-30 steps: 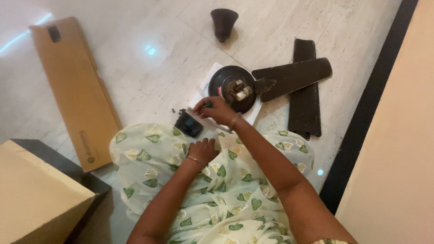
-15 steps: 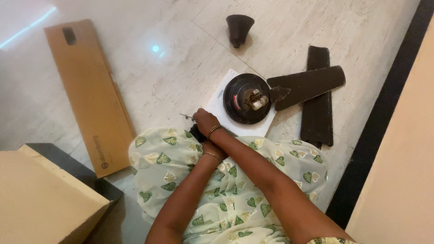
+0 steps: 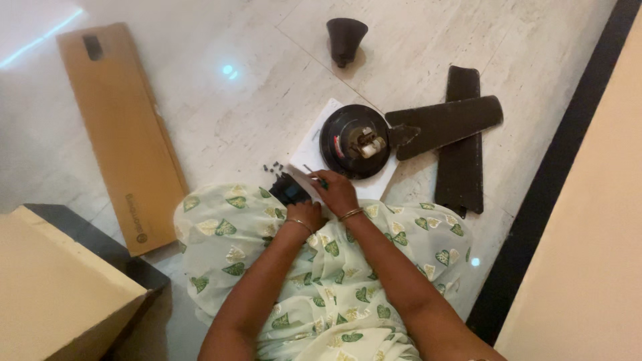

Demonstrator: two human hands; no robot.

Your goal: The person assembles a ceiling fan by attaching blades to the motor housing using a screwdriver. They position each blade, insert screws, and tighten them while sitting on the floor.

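Note:
I sit on the floor with a pale green leaf-print cloth over my lap. My left hand point(image 3: 304, 215) is curled on a small black part point(image 3: 287, 190) at the cloth's front edge. My right hand point(image 3: 336, 192) lies right beside it, fingers pinched together at the top of that part and at the corner of a white sheet point(image 3: 319, 130). Whether those fingers hold anything is too small to tell. Just past my hands a round dark fan motor point(image 3: 354, 140) rests on the sheet. A few tiny dark screws point(image 3: 273, 166) lie left of the sheet.
Two dark fan blades point(image 3: 447, 122) point(image 3: 461, 167) lie crossed to the right of the motor. A dark cup-shaped cover point(image 3: 346, 39) stands farther away. A flat brown cardboard box point(image 3: 120, 134) lies at the left, and a cream box point(image 3: 53, 294) at the lower left. A dark floor strip point(image 3: 562, 167) borders the right.
My right hand has drawn back from the fan motor to meet my left hand at the small black part. The view has shifted slightly.

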